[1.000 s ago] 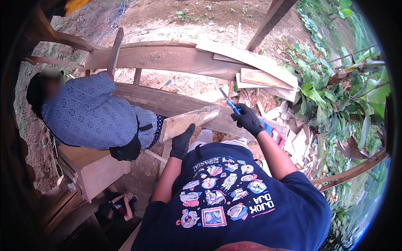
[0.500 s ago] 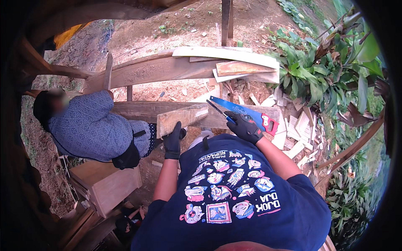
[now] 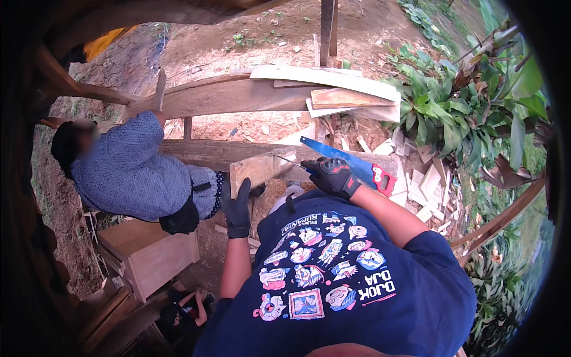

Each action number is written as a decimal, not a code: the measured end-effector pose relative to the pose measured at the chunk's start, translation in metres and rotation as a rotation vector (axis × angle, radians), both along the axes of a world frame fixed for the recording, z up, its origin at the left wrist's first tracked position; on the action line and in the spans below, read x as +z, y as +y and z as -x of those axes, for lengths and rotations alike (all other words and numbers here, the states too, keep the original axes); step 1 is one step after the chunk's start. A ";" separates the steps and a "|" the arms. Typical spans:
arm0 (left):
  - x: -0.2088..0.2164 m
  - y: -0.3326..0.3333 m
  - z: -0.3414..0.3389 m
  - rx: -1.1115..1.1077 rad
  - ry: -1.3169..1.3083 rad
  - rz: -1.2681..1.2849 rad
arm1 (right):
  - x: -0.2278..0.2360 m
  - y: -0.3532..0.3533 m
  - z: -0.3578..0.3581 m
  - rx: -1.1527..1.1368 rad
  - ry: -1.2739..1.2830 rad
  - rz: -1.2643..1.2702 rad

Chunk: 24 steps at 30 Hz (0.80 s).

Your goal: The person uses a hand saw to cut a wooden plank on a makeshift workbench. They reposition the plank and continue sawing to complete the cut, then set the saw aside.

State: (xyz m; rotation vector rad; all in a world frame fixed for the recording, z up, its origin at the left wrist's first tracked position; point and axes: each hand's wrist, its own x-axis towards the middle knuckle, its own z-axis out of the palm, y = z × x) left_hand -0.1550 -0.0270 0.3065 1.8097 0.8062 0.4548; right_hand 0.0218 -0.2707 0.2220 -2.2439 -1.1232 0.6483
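Observation:
My left hand (image 3: pixel 237 213), in a dark glove, grips the near left end of a short wooden block (image 3: pixel 257 168). That block lies tilted across a long plank bench (image 3: pixel 205 152). In my gloved right hand (image 3: pixel 331 177) is a thin tool (image 3: pixel 294 162) with a long narrow metal shaft; its exact kind is unclear, and my fingers cover most of its blue handle. The shaft's tip meets the block near its far right end. Just beyond my right hand, a hand saw (image 3: pixel 351 162) with a blue blade and red-and-white handle rests on the bench.
A person in a blue patterned top (image 3: pixel 119 169) is close on my left. Behind the bench, a second beam (image 3: pixel 226 98) carries pale boards (image 3: pixel 333 78). Wood offcuts (image 3: pixel 429 181) litter the ground at right, beside leafy plants (image 3: pixel 437 104). A wooden box (image 3: pixel 163 262) stands lower left.
My right hand has shifted left, bringing the tool's tip from beyond the block onto its right end. My left hand has moved slightly left and still grips the block.

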 end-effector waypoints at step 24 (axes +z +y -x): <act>0.022 0.035 -0.046 -0.098 0.423 -0.416 | -0.018 0.030 0.005 -0.050 0.184 -0.206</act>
